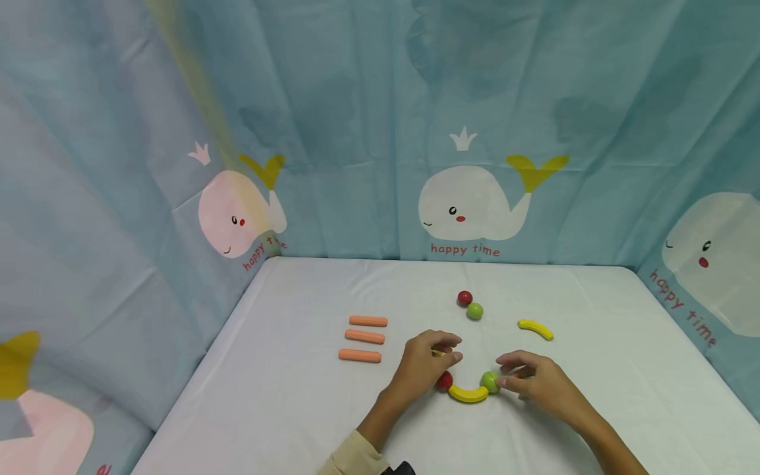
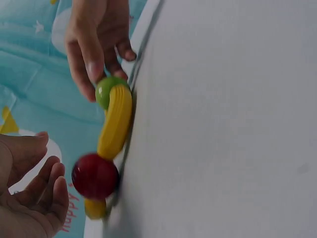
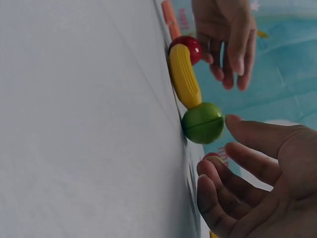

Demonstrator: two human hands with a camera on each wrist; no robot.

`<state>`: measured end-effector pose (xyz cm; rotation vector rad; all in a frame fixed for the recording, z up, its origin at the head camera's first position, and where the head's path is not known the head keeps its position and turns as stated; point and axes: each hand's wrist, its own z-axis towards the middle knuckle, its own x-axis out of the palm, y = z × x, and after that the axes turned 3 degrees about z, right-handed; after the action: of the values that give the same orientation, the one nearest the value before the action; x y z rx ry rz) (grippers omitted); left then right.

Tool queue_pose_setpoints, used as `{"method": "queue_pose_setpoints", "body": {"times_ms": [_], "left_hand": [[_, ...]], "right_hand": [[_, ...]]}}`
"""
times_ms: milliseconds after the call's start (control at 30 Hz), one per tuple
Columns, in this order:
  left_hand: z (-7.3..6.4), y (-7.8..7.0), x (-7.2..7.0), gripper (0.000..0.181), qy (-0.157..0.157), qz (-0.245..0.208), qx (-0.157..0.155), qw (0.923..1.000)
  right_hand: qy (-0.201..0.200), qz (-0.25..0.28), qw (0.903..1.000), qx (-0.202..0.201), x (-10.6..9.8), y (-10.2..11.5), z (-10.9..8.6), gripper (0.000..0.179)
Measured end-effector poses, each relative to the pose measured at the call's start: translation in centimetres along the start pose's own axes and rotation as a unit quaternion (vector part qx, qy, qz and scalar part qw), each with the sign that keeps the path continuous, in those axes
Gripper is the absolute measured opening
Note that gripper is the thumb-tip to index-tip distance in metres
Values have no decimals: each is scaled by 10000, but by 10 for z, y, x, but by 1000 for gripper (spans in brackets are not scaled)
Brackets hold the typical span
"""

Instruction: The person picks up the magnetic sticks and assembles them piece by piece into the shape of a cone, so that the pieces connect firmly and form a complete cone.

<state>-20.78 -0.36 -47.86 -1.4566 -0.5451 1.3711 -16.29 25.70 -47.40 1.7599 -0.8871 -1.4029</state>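
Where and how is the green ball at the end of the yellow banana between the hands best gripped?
Probably round its widest part, from the right and slightly above: the green ball is round, so a pinch on its far and near sides should hold evenly. The yellow banana lies against or very near its left side, while its right side faces the right hand.

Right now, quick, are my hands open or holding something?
Left hand: open, holding nothing, near the red ball.
Right hand: open, holding nothing, near the green ball.
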Motion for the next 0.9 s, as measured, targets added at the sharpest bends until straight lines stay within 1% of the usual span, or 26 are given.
{"method": "queue_pose_setpoints", "body": {"times_ms": [133, 267, 433, 533, 667, 767, 900], "left_hand": [[-8, -13, 10, 29, 203, -216, -10, 9996], [-13, -19, 20, 30, 335, -306, -98, 9989], [-18, -23, 30, 30, 319, -332, -164, 9988], [-19, -25, 36, 32, 293, -182, 0, 9994], [-20, -27, 43, 34, 306, 267, 230, 9989], [-20, -27, 47, 34, 360, 581, 218, 9974], [-20, -27, 50, 34, 402, 746, 79, 9964]], "right_hand": [[-161, -114, 9998, 39, -7, 1, 3, 45], [-411, -275, 9987, -157, -14, -2, 7, 45], [-789, -444, 9949, -439, -22, -7, 11, 46], [-966, -502, 9924, -565, -28, -9, 13, 48], [-1167, -634, 9886, -705, -35, -10, 15, 48], [-1257, -806, 9861, -723, -39, -12, 17, 47], [-1373, -1013, 9831, -656, -46, -14, 18, 49]]}}
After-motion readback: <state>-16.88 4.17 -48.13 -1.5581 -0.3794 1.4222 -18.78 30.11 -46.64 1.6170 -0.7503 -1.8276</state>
